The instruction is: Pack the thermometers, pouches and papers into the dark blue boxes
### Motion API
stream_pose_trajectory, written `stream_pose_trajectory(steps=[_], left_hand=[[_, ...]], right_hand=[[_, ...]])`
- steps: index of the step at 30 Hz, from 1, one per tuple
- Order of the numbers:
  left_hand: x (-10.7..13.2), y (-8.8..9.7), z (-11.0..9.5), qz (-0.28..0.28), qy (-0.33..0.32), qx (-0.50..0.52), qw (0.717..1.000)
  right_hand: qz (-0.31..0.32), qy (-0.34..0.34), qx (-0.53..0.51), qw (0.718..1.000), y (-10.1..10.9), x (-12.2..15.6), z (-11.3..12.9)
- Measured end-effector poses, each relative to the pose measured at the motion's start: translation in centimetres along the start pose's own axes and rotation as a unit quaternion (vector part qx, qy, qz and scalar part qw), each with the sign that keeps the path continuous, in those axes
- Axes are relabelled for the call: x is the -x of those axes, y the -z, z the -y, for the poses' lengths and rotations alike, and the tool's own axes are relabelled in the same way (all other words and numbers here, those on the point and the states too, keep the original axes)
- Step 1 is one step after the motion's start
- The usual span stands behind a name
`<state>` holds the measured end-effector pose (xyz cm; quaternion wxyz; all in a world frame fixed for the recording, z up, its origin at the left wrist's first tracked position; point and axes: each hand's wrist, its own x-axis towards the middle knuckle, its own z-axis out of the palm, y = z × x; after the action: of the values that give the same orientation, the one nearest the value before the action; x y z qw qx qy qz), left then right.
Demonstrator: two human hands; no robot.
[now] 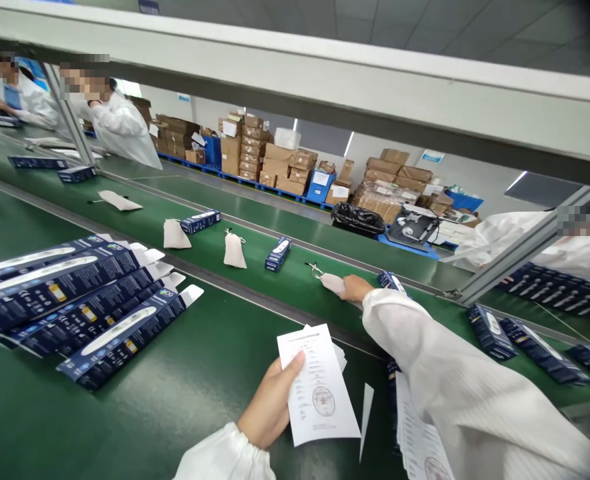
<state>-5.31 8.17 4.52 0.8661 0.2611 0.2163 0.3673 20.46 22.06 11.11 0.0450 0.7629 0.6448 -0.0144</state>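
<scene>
My left hand [269, 403] grips a few printed paper leaflets [319, 393] above the green worktop, thumb on top; the front sheet bears a round red stamp. Reaching across to the belt, my right hand [357, 289] has its fingers on the bottom end of a pale drawstring pouch [333, 283], whose cord lies toward the left. Part of that grip is hidden behind the hand. Beside my right sleeve, a stack of similar leaflets [417, 433] is partly covered. A small blue box [278, 253] lies on the belt left of the pouch.
Flattened blue cartons [119, 333] lie piled at left on the worktop [215, 413]. More pouches [235, 250] and boxes sit along the green belt [305, 300]. A metal post [515, 247] rises at right. Co-workers in white coats [125, 127] are across the line.
</scene>
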Motion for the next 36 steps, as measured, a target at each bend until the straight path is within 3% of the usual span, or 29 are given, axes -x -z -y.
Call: stream_pose_trajectory(steps=[3,5,8,10,11,13,16,18,20,22,24,26,30,33,36], left_hand=[[0.7,-0.2,-0.8,0.027,-0.041,-0.079,0.996],[1.7,-0.8,-1.4,0.040,-0.114,-0.187,0.975],[3.3,-2.4,-2.3,0.047,-0.251,-0.384,0.887],[4.2,-3.7,-2.7,0.067,-0.291,-0.476,0.827],[4.6,-4.2,-2.8,0.089,-0.289,-0.500,0.811],[5.2,-5.1,-2.9,0.129,-0.255,-0.491,0.823],[6.3,-5.7,-2.7,0.144,-0.133,-0.347,0.917],[7.1,-5.8,-2.2,0.152,-0.046,-0.228,0.961],[7.7,-5.8,-1.4,0.165,0.015,-0.148,0.975],[8.1,-5.6,-0.7,0.154,0.048,-0.113,0.980],[8.2,-5.1,0.0,0.120,0.050,-0.107,0.986],[8.1,-4.5,0.6,0.066,0.014,-0.104,0.992],[8.0,-4.1,1.8,-0.047,-0.060,-0.045,0.996],[8.4,-5.0,2.6,-0.030,-0.092,0.008,0.995],[9.1,-5.5,3.0,0.021,-0.107,-0.018,0.994]], right_hand=[[-0.024,0.028,0.030,0.999,3.6,4.4,-0.3],[-0.040,0.062,0.039,0.997,6.1,8.4,-0.2],[-0.056,0.163,0.019,0.985,9.3,15.2,0.7],[-0.057,0.222,-0.019,0.973,10.7,19.4,1.3],[-0.053,0.232,-0.042,0.970,11.1,21.3,1.5],[-0.044,0.218,-0.100,0.970,11.3,24.2,1.7],[-0.038,0.138,-0.264,0.954,9.5,26.9,2.0],[-0.035,0.094,-0.450,0.887,7.1,27.7,3.1],[-0.020,0.063,-0.628,0.775,4.3,28.1,4.9],[-0.014,0.035,-0.732,0.680,2.0,28.5,6.9],[-0.040,0.011,-0.769,0.638,0.7,28.9,8.5],[-0.092,0.005,-0.753,0.652,0.3,29.4,9.3],[-0.146,0.028,-0.611,0.778,-0.5,30.3,11.1],[-0.191,0.035,-0.490,0.850,-2.1,30.6,13.0],[-0.218,0.045,-0.396,0.891,-3.5,30.9,13.8]])
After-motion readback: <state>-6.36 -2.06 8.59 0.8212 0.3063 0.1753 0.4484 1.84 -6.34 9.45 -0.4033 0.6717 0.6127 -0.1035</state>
